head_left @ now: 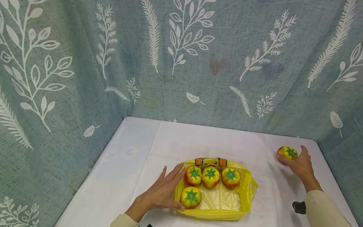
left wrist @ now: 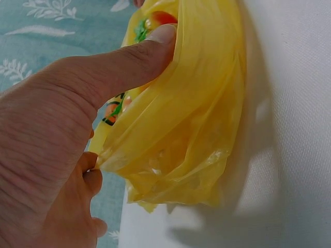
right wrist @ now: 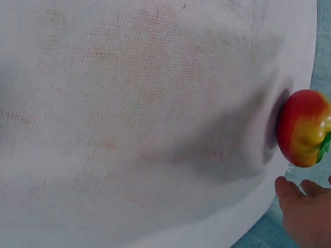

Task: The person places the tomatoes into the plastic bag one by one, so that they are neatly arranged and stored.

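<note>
A yellow plastic bag (head_left: pixel 215 215) lies mouth up on the table, spread into a boxy shape. Inside it are several toy fruits (head_left: pixel 210 176), yellow and red with green star-shaped leaf tops: a row at the back, one at the front left. My left hand (head_left: pixel 162 193) rests on the bag's left side, fingers spread, its thumb (left wrist: pixel 139 59) over the rim. Far right on the table sits another such fruit (right wrist: pixel 302 129). Around it my right hand (head_left: pixel 299 164) is spread; in the right wrist view the visible fingertips stand apart from the fruit.
A white cloth covers the table (head_left: pixel 127 159). Behind and beside it hangs a blue-green curtain (head_left: pixel 198 58) with white leaf prints. Orange printed figures (head_left: pixel 211 161) show on the bag's back edge. A loose bag handle (head_left: pixel 253 185) sticks out at its right end.
</note>
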The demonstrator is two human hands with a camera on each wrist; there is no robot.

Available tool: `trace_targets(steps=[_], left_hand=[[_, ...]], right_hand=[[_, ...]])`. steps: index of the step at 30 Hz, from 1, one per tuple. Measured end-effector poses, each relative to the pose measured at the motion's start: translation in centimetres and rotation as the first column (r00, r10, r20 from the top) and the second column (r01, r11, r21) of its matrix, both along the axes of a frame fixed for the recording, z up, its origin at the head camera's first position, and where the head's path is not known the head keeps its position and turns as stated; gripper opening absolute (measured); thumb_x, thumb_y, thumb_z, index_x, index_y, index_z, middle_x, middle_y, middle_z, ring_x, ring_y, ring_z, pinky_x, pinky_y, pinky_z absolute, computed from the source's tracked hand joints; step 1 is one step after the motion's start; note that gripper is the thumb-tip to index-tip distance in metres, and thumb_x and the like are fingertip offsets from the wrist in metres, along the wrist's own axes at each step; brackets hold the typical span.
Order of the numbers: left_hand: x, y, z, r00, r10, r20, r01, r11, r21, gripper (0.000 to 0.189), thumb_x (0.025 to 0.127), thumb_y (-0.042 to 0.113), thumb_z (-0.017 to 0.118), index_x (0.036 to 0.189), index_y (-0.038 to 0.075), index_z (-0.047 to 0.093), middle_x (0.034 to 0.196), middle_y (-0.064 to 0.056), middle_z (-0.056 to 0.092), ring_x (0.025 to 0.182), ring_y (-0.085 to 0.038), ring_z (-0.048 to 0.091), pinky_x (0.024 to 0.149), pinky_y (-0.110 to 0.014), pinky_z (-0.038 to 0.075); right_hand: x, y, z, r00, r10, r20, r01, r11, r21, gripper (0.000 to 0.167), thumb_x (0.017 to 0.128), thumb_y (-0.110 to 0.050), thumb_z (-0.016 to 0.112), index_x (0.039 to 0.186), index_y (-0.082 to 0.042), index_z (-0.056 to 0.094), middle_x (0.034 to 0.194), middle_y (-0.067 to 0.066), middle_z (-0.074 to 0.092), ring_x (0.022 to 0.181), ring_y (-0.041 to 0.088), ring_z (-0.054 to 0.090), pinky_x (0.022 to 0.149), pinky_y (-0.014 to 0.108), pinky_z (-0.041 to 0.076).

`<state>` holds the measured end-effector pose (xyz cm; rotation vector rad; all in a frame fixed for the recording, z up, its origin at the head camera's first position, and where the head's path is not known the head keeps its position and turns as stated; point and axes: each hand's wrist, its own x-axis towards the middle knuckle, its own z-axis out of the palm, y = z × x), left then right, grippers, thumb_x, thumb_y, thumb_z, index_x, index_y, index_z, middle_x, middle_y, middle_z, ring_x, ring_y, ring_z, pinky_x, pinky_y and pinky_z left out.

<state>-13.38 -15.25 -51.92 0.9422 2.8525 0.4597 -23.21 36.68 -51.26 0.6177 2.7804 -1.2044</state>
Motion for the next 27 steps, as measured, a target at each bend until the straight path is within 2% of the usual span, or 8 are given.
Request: trace_targets(steps=[10,20,27], left_hand=[[-0.12,-0.06,0.06,1.0,0.006,0.003,-0.006,1.0,-0.01,0.131,0.067,0.069,0.083,0.163,0.009,0.017,0.169,-0.013,0.009,0.155,-0.024,0.012,0.12,-0.061,0.006],[0.06,-0.16,0.1,1.0,0.004,0.004,-0.004,1.0,0.0,0.13,0.067,0.069,0.083,0.163,0.009,0.017,0.169,-0.014,0.009,0.155,-0.025,0.012,0.119,-0.062,0.008],[0.04,-0.24,0.07,1.0,-0.003,-0.011,0.004,1.0,0.018,0.131,0.067,0.068,0.083,0.162,0.006,0.018,0.168,-0.016,0.011,0.154,-0.028,0.015,0.118,-0.065,0.01]], right_hand=[[-0.16,0.29,-0.29,0.999,-0.012,0.031,0.012,1.0,-0.009,0.112,0.092,-0.038,0.072,0.156,0.008,-0.007,0.156,0.043,0.005,0.141,0.059,0.017,0.113,0.069,0.019],[-0.46,0.48,-0.42,0.997,0.003,0.072,-0.003,1.0,0.008,0.101,0.097,-0.034,0.067,0.157,0.008,-0.003,0.157,0.04,0.008,0.141,0.059,0.018,0.113,0.069,0.019],[-0.53,0.23,-0.03,0.994,0.004,0.113,-0.007,1.0,0.023,0.089,0.101,-0.029,0.062,0.155,0.011,0.004,0.154,0.041,0.016,0.137,0.057,0.024,0.114,0.067,0.022]])
